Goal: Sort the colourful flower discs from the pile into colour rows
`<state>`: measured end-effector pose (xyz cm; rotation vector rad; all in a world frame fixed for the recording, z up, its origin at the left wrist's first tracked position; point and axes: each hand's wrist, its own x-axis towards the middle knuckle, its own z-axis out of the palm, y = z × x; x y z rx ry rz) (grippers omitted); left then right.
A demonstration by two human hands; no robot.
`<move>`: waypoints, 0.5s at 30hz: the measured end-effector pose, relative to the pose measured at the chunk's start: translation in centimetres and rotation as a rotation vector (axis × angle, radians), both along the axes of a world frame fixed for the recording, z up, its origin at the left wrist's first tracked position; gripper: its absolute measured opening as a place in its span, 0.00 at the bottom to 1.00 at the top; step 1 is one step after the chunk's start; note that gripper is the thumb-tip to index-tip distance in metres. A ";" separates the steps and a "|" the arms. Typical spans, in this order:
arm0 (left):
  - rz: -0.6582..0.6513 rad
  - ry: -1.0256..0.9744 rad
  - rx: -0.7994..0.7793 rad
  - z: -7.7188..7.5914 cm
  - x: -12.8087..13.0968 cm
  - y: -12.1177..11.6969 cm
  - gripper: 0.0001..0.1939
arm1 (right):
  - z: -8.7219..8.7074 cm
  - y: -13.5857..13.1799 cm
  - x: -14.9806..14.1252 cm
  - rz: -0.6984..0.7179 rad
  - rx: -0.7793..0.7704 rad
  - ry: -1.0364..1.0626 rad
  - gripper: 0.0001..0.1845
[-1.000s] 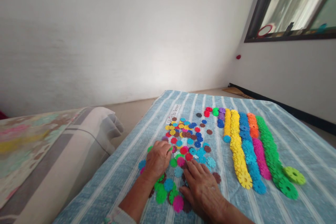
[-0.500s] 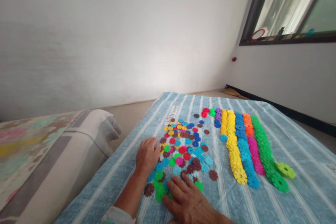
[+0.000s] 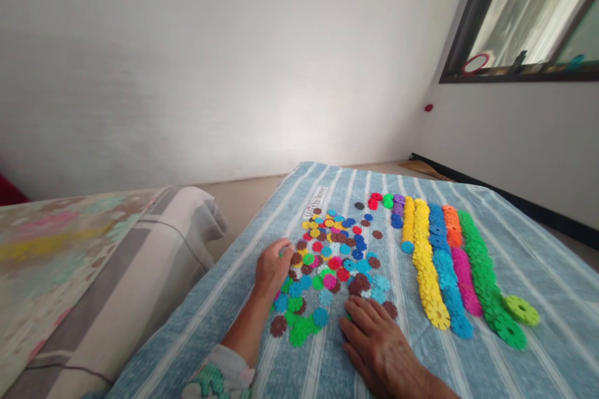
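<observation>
A loose spread of notched plastic discs [image 3: 330,281] in many colours lies on the striped cloth. At its left edge is my left hand [image 3: 272,269], fingers curled in a pinch with a bit of a green disc [image 3: 282,251] showing at the tips. Near the lower right of the spread, my right hand [image 3: 381,344] rests palm down with fingers stretched out, beside dark brown discs [image 3: 359,284]. A sliver of green shows at its fingertips; whatever is under the palm is hidden. Several green discs [image 3: 302,329] overlap between the two hands.
Overlapping rows of discs run along the right: yellow [image 3: 425,262], blue [image 3: 444,268], pink [image 3: 465,280] and green [image 3: 482,274]. A light green disc [image 3: 521,310] leans beside the green row. The blue striped cloth [image 3: 528,249] covers the surface. Patterned bedding [image 3: 154,262] is at left.
My right hand has slid right, off the green discs and towards the brown ones. My left hand's fingers have drawn in, and green now shows at them. The view has shifted slightly left.
</observation>
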<state>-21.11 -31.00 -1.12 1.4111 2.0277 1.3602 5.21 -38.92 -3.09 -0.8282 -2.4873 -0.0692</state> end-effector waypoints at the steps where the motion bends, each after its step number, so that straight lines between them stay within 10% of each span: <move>1: 0.008 -0.083 0.009 0.0 0.0 0.0 0.14 | 0.1 0.0 0.1 -0.016 -0.009 0.010 0.12; 9: 0.058 -0.626 0.099 0.6 -0.7 -0.2 0.18 | 0.2 0.1 0.3 -0.089 0.013 0.042 0.03; 15: 0.033 -0.845 0.121 1.0 -1.1 -0.3 0.15 | 2.4 -0.4 -5.7 0.021 -0.031 0.112 0.05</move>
